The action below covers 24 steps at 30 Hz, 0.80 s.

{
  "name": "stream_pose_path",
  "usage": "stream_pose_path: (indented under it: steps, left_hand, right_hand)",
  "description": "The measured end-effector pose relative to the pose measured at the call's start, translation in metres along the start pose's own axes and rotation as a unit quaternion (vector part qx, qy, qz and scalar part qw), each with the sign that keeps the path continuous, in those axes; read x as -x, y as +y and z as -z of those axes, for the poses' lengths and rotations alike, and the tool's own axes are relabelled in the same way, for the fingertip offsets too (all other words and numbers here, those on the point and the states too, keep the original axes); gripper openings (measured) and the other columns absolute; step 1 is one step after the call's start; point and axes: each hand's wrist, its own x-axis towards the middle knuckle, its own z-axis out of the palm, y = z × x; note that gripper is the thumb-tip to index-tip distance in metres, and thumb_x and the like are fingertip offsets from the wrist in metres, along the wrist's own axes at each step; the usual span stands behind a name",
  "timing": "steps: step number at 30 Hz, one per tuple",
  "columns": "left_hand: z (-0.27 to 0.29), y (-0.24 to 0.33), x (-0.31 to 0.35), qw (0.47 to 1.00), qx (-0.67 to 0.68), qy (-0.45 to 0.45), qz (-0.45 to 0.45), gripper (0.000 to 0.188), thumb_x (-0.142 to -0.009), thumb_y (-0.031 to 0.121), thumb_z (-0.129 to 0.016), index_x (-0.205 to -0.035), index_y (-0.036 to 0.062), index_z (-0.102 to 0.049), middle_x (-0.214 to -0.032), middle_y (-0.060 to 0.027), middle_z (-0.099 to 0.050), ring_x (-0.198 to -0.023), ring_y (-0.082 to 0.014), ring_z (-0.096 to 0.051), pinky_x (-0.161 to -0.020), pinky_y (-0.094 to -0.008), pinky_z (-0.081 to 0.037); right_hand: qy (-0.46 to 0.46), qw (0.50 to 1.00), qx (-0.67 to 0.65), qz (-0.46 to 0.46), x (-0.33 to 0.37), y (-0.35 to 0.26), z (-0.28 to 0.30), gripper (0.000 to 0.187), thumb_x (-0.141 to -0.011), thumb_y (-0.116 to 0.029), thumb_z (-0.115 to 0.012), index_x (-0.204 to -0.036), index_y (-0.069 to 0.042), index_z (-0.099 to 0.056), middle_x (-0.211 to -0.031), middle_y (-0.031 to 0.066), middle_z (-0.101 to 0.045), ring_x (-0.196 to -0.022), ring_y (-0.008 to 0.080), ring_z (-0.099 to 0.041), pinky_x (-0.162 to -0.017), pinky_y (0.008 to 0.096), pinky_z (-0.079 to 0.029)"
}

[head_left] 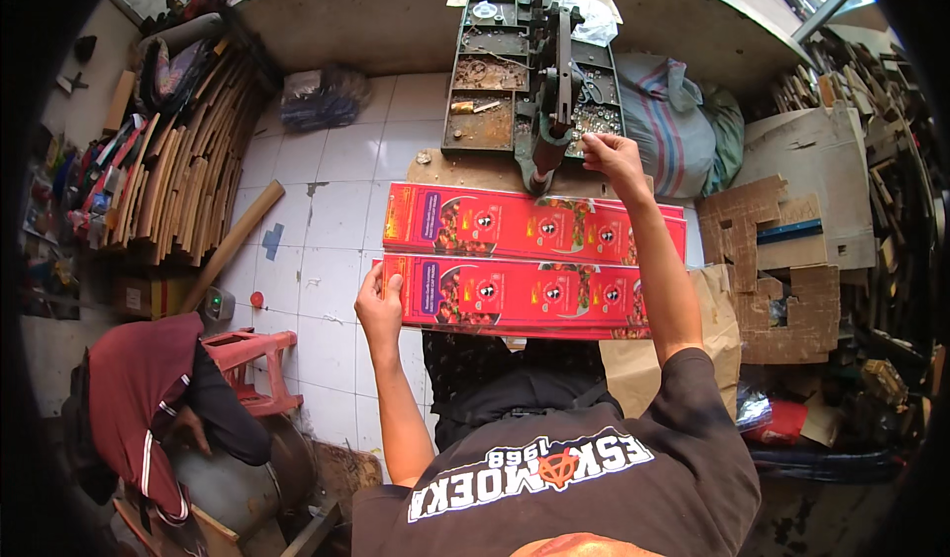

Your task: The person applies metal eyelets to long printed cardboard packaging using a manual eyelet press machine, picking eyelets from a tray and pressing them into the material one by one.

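Left hand (379,308) grips the end of a red cardboard sheet (515,295); right hand (614,154) pinches small metal pieces at a tray (594,120) beyond it.

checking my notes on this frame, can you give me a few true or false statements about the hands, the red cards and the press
1. The left hand grips the left end of the near red card. True.
2. The right hand rests on the far red card. False: it reaches past it to the parts tray beside the press.
3. Two red cards lie side by side. True.
4. The press stands on the person's left. False: it is straight ahead, beyond the cards.
5. Another person crouches at lower left. True.
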Motion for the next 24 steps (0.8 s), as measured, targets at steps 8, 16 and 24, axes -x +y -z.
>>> stream_pose_path:
  steps: [8,16,24]
  left_hand:
    - [0.0,0.003,0.001,1.0,-0.005,0.009,-0.007,0.034,-0.09,0.004,-0.063,-0.121,-0.0104,-0.059,-0.105,-0.0198,-0.072,-0.094,-0.0198,-0.07,-0.083,-0.0303,-0.054]
    - [0.0,-0.003,0.001,1.0,0.001,0.007,-0.005,0.034,-0.091,0.005,-0.063,-0.121,-0.0099,-0.06,-0.103,-0.0184,-0.072,-0.093,-0.0189,-0.07,-0.081,-0.0303,-0.054]
    - [0.002,-0.001,0.001,1.0,-0.006,0.008,-0.003,0.034,-0.091,0.004,-0.064,-0.121,-0.0098,-0.06,-0.104,-0.0191,-0.072,-0.094,-0.0192,-0.07,-0.082,-0.0305,-0.055]
  right_hand:
    - [-0.082,0.995,0.024,0.047,0.041,0.009,-0.031,0.022,-0.087,-0.008,-0.072,-0.105,0.005,-0.069,-0.091,0.0088,-0.072,-0.078,0.0119,-0.068,-0.073,0.0251,-0.057]
    - [-0.065,0.993,0.077,0.059,0.047,0.02,-0.05,0.019,-0.086,-0.008,-0.074,-0.1,0.003,-0.07,-0.087,0.0066,-0.072,-0.074,0.0098,-0.065,-0.067,0.0243,-0.054]
    - [-0.081,0.983,0.145,0.081,0.04,0.028,-0.059,0.013,-0.084,-0.012,-0.075,-0.088,0.0,-0.071,-0.068,-0.0058,-0.058,-0.06,0.0023,-0.047,-0.054,0.0221,-0.039]
